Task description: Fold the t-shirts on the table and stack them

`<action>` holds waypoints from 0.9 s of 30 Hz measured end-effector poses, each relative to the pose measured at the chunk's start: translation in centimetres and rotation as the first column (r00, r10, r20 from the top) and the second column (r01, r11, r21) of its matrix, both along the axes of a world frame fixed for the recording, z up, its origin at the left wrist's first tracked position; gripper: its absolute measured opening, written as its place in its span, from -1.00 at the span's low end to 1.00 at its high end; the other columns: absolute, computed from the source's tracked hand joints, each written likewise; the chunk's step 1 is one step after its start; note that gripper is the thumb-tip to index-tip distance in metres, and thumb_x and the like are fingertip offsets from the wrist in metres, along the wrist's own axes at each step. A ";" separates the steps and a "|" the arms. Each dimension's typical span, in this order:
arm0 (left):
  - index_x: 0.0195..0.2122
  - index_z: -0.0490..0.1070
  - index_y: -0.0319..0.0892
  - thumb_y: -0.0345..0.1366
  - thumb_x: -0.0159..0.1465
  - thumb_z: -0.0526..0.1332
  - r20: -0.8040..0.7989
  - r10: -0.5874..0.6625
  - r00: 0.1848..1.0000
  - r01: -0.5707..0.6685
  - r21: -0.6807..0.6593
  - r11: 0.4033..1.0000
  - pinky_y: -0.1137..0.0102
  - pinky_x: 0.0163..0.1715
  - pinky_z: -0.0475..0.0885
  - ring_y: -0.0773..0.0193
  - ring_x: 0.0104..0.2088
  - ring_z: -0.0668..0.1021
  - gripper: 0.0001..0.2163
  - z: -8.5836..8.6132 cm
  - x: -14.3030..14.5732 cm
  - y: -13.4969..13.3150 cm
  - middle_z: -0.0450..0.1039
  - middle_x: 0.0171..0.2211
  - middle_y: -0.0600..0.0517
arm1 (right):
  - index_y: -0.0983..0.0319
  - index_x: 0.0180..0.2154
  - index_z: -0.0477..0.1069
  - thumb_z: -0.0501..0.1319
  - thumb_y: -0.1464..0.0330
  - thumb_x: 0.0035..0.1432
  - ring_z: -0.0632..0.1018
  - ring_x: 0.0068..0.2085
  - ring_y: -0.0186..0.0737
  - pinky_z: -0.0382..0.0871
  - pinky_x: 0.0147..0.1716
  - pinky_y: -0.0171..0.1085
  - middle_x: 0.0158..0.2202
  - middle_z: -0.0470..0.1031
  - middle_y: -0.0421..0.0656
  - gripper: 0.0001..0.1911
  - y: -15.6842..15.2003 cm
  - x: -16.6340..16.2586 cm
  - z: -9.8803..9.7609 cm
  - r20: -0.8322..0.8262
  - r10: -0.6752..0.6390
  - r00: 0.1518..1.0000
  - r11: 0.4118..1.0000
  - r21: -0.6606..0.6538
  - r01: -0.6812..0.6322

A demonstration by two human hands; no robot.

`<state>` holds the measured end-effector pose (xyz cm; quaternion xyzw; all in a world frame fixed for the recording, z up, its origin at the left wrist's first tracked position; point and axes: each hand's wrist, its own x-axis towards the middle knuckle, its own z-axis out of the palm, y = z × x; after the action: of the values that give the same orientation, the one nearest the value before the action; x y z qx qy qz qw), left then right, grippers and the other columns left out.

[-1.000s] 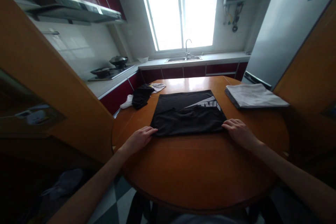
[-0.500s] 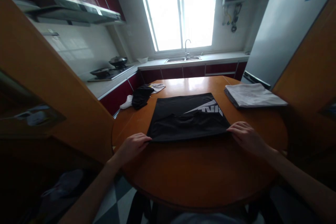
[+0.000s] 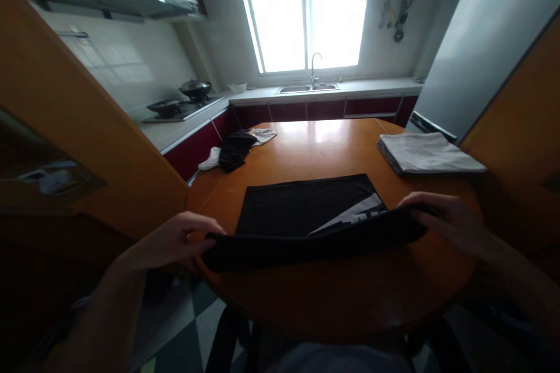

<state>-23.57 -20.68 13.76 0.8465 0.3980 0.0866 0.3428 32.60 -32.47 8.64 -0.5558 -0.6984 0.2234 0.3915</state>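
A black T-shirt with a grey printed logo lies partly on the round wooden table. Its near edge is raised off the tabletop in a long fold that sags between my hands. My left hand pinches the left corner of that edge between thumb and fingers. At the opposite corner, my right hand grips the cloth the same way. The lifted fold covers part of the logo.
A folded stack of light grey cloth rests at the table's right. Black and white garments lie crumpled at the far left edge. Beyond are a stove with pans, a sink and a fridge.
Both hands have lifted the shirt's near edge off the table and moved apart, toward me. The shirt has slid nearer, and the raised fold now hides more of the logo.
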 end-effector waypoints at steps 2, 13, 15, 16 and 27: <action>-0.19 0.63 -0.13 -0.03 0.20 0.35 0.099 0.138 0.985 -0.144 0.061 0.988 0.38 -0.25 0.55 0.12 -0.28 0.63 -0.70 -0.5 0.2 2.2 0.64 -0.25 -0.06 | 0.18 -0.21 0.58 0.24 0.20 0.14 0.60 -0.26 -0.10 0.46 -0.27 -0.22 -0.27 0.63 -0.12 -0.75 2.3 0.0 0.1 -0.018 -0.084 0.996 0.995 0.046 0.085; -0.29 0.61 -0.20 0.07 0.00 0.41 0.200 0.356 0.913 -0.367 0.015 0.930 0.33 -0.21 0.50 0.10 -0.26 0.62 -0.57 -8.7 4.9 14.7 0.64 -0.29 -0.06 | 0.28 -0.37 0.62 0.17 0.38 -0.09 0.61 -0.30 -0.11 0.45 -0.26 -0.26 -0.38 0.64 -0.09 -0.73 17.8 -0.9 -4.5 0.165 -0.243 0.956 0.953 -0.145 0.267; -0.29 0.61 -0.21 0.08 0.02 0.39 0.207 0.363 0.909 -0.376 0.028 0.926 0.32 -0.22 0.49 0.09 -0.27 0.62 -0.57 -10.2 5.2 15.4 0.64 -0.31 -0.07 | 0.27 -0.40 0.62 0.18 0.39 -0.10 0.62 -0.29 -0.10 0.45 -0.24 -0.26 -0.39 0.65 -0.08 -0.75 18.9 -0.9 -6.1 0.210 -0.255 0.944 0.942 -0.168 0.292; -0.28 0.61 -0.22 0.08 0.05 0.37 0.218 0.366 0.905 -0.384 0.043 0.923 0.32 -0.23 0.48 0.10 -0.27 0.62 -0.57 -10.7 5.2 15.5 0.63 -0.31 -0.07 | 0.26 -0.40 0.62 0.19 0.39 -0.09 0.62 -0.27 -0.10 0.45 -0.21 -0.26 -0.37 0.65 -0.08 -0.76 19.3 -0.7 -6.8 0.221 -0.265 0.939 0.941 -0.154 0.302; -0.19 0.61 -0.24 0.07 0.15 0.30 0.243 0.417 0.876 -0.464 0.186 0.866 0.39 -0.33 0.40 0.19 -0.33 0.57 -0.56 -12.6 5.2 16.3 0.63 -0.29 -0.06 | 0.25 -0.23 0.63 0.19 0.34 0.02 0.62 -0.14 -0.05 0.45 -0.06 -0.16 -0.23 0.66 -0.05 -0.69 20.1 -0.2 -9.0 0.236 -0.367 0.900 0.925 -0.013 0.380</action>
<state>-18.34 -4.36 1.15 0.7549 0.5327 0.2923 0.2467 32.44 -12.34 -0.36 -0.7126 -0.6126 0.0987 0.3273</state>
